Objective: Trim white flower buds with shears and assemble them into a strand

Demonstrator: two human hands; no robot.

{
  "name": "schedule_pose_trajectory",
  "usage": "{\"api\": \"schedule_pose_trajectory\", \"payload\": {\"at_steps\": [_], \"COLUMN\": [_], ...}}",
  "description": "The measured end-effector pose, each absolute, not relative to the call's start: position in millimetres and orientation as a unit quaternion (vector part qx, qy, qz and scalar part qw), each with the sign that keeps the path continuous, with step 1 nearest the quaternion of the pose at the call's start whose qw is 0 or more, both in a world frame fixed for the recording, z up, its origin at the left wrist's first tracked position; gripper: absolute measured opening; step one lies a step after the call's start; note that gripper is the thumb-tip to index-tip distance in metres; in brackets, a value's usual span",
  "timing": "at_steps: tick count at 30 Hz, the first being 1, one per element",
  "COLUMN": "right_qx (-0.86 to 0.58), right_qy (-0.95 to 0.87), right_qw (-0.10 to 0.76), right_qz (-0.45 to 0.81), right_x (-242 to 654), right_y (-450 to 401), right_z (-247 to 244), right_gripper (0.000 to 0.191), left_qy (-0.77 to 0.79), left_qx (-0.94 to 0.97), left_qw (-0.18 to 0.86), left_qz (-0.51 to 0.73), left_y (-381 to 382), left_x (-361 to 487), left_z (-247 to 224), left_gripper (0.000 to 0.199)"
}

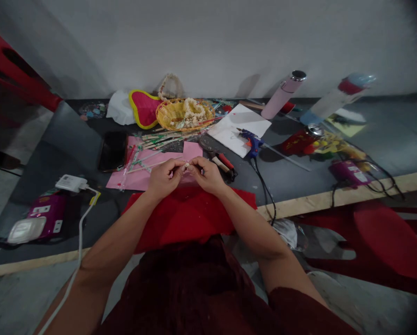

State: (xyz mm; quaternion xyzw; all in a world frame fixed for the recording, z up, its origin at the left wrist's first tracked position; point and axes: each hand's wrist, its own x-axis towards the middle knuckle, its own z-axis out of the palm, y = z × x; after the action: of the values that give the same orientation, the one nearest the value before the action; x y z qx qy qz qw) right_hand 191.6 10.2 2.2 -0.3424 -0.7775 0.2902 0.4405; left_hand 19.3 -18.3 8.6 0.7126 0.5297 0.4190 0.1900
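Both hands meet over pink paper at the front of the dark table. My left hand is closed, thumb and finger pinching one side of a small whitish piece. From the other side my right hand pinches the same piece, its fingers curled. The piece is too small to name. Below the hands a red cloth lies over the table edge. Thin sticks with green and red bits lie on the paper left of my hands. Red-handled pliers rest just right of them.
Behind stands a wicker basket holding a whitish beaded string. Rightward are a blue glue gun on white paper, a pink flask and a red can. A phone and purple power strip are left.
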Motion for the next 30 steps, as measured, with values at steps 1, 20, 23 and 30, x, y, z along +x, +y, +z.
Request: {"api": "schedule_pose_trajectory", "payload": {"at_steps": [1,20,23,30], "right_qx": [-0.341,-0.447,-0.445,-0.573], "right_qy": [-0.778,-0.838,-0.844,-0.784], "right_qw": [0.441,0.257,0.243,0.237], "right_qz": [0.289,0.176,0.173,0.046], "right_x": [191.6,199.3,199.4,234.1], "right_y": [10.4,23.5,25.2,31.8], "right_z": [2.0,-12.7,-12.8,8.8], "right_gripper": [0.018,0.018,0.022,0.022], "left_qy": [0.531,0.573,0.576,0.586], "left_qx": [0.712,0.702,0.706,0.695], "left_qw": [0.189,0.186,0.180,0.199], "left_qz": [0.418,0.381,0.371,0.366], "left_y": [-18.3,-9.0,-8.7,-9.4], "left_x": [19.4,14.5,14.5,14.1], "left_z": [8.7,1.4,0.4,0.0], "left_gripper": [0.021,0.025,0.025,0.025]}}
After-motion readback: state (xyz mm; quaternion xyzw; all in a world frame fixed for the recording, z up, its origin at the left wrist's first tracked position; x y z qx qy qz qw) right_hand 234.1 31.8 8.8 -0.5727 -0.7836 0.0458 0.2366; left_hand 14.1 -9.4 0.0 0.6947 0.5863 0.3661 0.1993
